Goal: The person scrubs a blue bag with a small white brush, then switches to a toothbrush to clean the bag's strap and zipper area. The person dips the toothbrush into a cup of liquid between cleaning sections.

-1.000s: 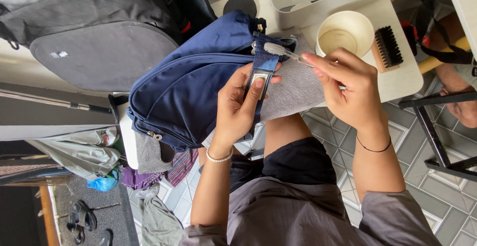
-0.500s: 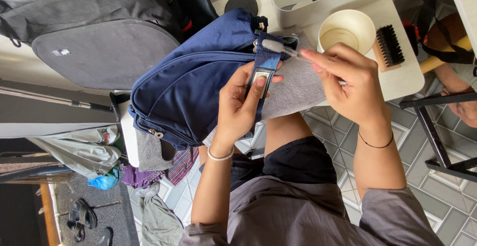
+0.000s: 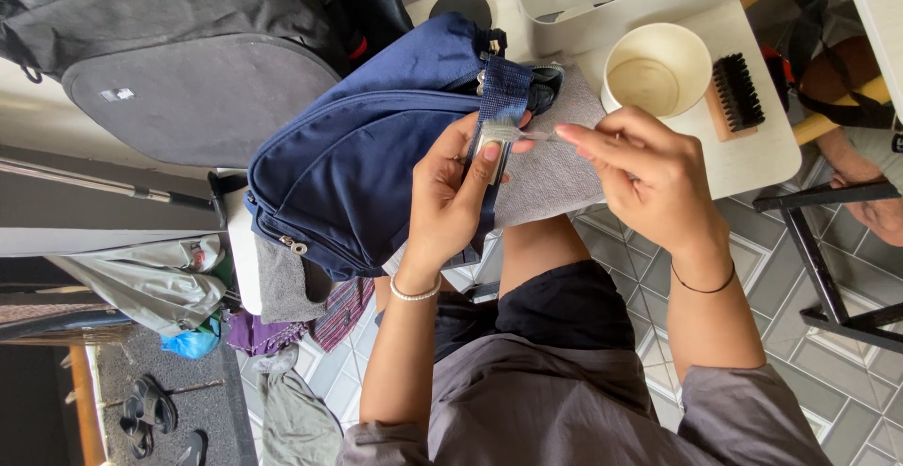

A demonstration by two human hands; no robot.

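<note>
Centre frame, a metal buckle [image 3: 491, 142] on the navy bag's [image 3: 367, 160] strap sits pinched in the left hand [image 3: 451, 193], thumb on top. The right hand [image 3: 649, 179] closes its fingertips on a small toothbrush [image 3: 522, 134], bristles touching the buckle. A grey cloth [image 3: 555, 165] lies under the bag; upper right stand a paper cup [image 3: 657, 69] and a black scrubbing brush [image 3: 738, 92].

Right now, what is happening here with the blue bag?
A person holds the metal buckle on the strap of a navy blue fabric bag with the left hand. The right hand brings a small thin brush to that buckle. A grey cloth lies under the bag. A white paper cup and a black bristle brush sit on the white table nearby.
</note>
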